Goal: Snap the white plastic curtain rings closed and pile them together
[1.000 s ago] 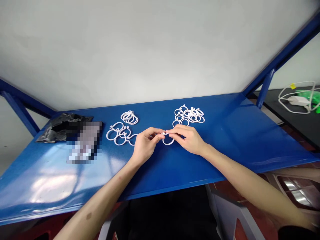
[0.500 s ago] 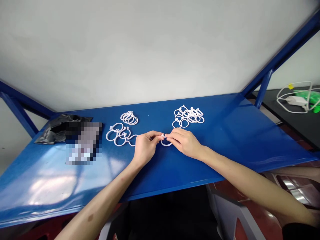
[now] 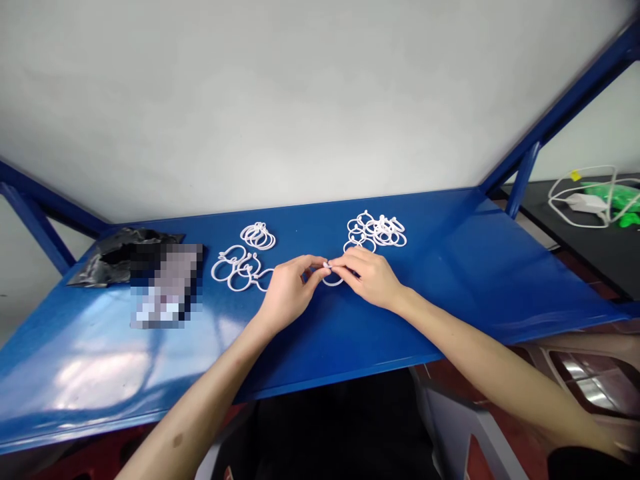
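My left hand (image 3: 289,288) and my right hand (image 3: 369,276) pinched a thin, round, white plastic-looking ring (image 3: 333,284) at its top, its loop between them over the glossy blue tabletop (image 3: 330,350). Loose white rings (image 3: 245,269) lay left of my left hand, a white ring bundle (image 3: 258,236) beyond them, a white ring cluster (image 3: 384,231) just beyond my right.

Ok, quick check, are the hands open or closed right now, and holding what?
Left hand: closed, pinching a white ring at its top.
Right hand: closed, pinching the same white ring.
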Action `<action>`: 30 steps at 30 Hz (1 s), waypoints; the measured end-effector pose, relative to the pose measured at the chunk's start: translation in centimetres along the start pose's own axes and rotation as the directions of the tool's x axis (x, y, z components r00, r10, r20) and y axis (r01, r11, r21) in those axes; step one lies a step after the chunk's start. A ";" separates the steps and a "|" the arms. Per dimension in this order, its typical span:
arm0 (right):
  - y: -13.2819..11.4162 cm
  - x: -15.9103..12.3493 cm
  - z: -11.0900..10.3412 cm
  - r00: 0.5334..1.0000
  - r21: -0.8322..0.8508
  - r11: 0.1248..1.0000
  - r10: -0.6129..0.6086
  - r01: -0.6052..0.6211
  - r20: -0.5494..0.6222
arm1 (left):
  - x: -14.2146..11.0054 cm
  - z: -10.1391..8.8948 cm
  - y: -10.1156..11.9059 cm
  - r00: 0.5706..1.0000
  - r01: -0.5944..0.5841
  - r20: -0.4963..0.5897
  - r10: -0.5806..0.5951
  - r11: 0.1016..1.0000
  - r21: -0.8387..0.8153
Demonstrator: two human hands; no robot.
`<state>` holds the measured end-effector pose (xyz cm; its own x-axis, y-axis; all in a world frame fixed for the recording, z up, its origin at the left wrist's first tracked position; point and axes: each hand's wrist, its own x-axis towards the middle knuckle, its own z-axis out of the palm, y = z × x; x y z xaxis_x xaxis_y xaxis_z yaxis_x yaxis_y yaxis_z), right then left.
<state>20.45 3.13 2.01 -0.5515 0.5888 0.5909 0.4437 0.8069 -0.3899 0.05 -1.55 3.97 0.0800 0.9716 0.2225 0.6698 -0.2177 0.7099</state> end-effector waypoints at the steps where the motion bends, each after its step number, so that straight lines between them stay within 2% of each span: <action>1: 0.4 0.2 -0.3 0.999 -0.021 0.999 0.037 -0.038 -0.028 | 0.1 -0.6 -0.1 0.999 -0.049 -0.011 0.050 0.994 0.102; 2: 1.0 0.4 -0.6 0.996 -0.049 0.996 0.071 -0.074 -0.057 | 0.2 -1.2 -0.3 0.996 -0.068 -0.043 0.079 0.974 0.218; 4: 2.4 0.6 -1.2 0.984 -0.117 0.983 0.130 -0.144 -0.119 | 0.4 -2.5 -1.3 0.990 -0.034 -0.105 0.091 0.891 0.453; 7: 4.8 0.7 -1.8 0.967 -0.196 0.956 0.182 -0.217 -0.179 | 0.6 -3.9 -3.1 1.000 -0.002 -0.011 0.012 0.750 0.662; 10: 6.2 0.6 -1.8 0.953 -0.249 0.931 0.219 -0.268 -0.208 | 0.8 -4.6 -4.3 0.996 -0.044 0.090 -0.026 0.716 0.697; 15: 5.7 0.7 -1.7 0.952 -0.273 0.927 0.192 -0.256 -0.240 | 1.1 -4.3 -4.3 0.996 -0.051 0.084 -0.001 0.787 0.614; 19: 3.9 0.6 -1.9 0.961 -0.239 0.947 0.158 -0.213 -0.226 | 1.3 -3.3 -3.3 0.998 0.019 0.039 -0.040 0.898 0.440; 21: 2.8 0.5 -1.8 0.977 -0.189 0.967 0.144 -0.173 -0.155 | 1.2 -2.7 -2.6 0.996 0.056 0.045 -0.075 0.945 0.323; 23: 1.6 0.4 -1.6 0.993 -0.105 0.988 0.115 -0.118 -0.034 | 1.1 -2.0 -2.1 0.995 0.068 0.063 -0.082 0.975 0.210; 26: -0.1 0.1 -1.1 0.989 -0.009 1.000 0.024 -0.023 0.148 | 0.8 -1.3 -1.5 0.993 0.072 0.091 -0.078 0.995 0.069; 28: -1.1 0.0 -0.6 0.978 0.003 0.998 -0.060 0.060 0.202 | 0.6 -1.0 -1.3 0.989 0.094 0.111 -0.095 0.995 0.012; 30: -1.6 -0.1 -0.2 0.969 -0.003 0.991 -0.131 0.135 0.207 | 0.6 -0.9 -1.3 0.984 0.125 0.132 -0.119 0.992 -0.034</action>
<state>19.92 1.72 2.68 -0.7391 0.4747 0.4778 0.3675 0.8788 -0.3045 -1.41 -0.79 3.78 0.0963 0.9943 0.0463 0.6492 -0.0980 0.7543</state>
